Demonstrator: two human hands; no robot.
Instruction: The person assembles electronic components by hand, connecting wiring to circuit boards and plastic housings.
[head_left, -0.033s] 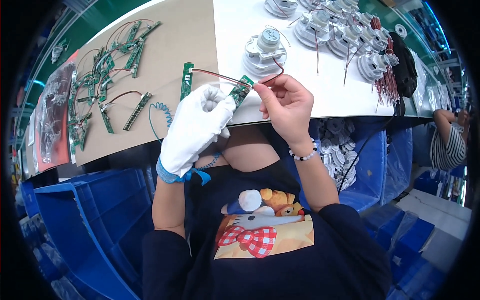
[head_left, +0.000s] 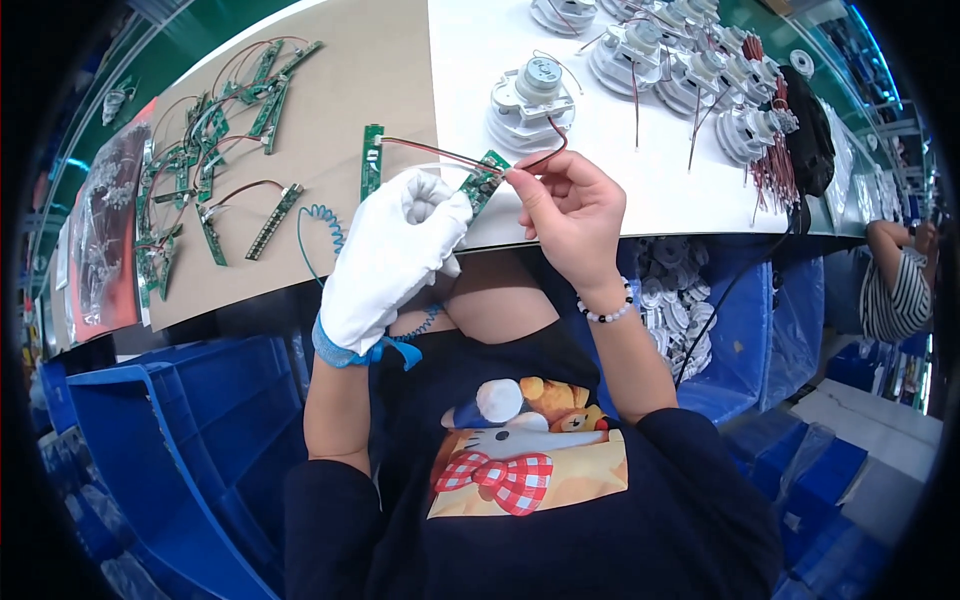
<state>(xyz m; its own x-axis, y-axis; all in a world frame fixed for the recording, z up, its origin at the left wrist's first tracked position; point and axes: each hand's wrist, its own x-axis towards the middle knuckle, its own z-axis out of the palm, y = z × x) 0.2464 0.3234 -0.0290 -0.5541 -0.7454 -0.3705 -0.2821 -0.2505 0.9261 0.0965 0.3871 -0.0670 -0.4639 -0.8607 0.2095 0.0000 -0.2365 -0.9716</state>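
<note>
My left hand [head_left: 400, 245], in a white glove with a blue wrist strap, is closed on the lower end of a small green circuit board [head_left: 487, 180]. My bare right hand [head_left: 575, 205] pinches a red and black wire [head_left: 548, 155] against the board's right edge; the fingertips hide the wire's tip. That wire runs up to a white round unit with a grey motor [head_left: 540, 80] on the table. Red and black leads join the held board to a second green board [head_left: 372, 160], lying on the brown sheet left of it.
Several wired green boards [head_left: 210, 140] lie on the brown sheet [head_left: 340, 80] at left. More white motor units [head_left: 690, 75] and a red wire bundle [head_left: 770, 165] stand at right. Blue crates [head_left: 200, 420] flank my legs. A coiled blue cord [head_left: 325, 220] hangs near my glove. Another person's arm [head_left: 890, 255] shows far right.
</note>
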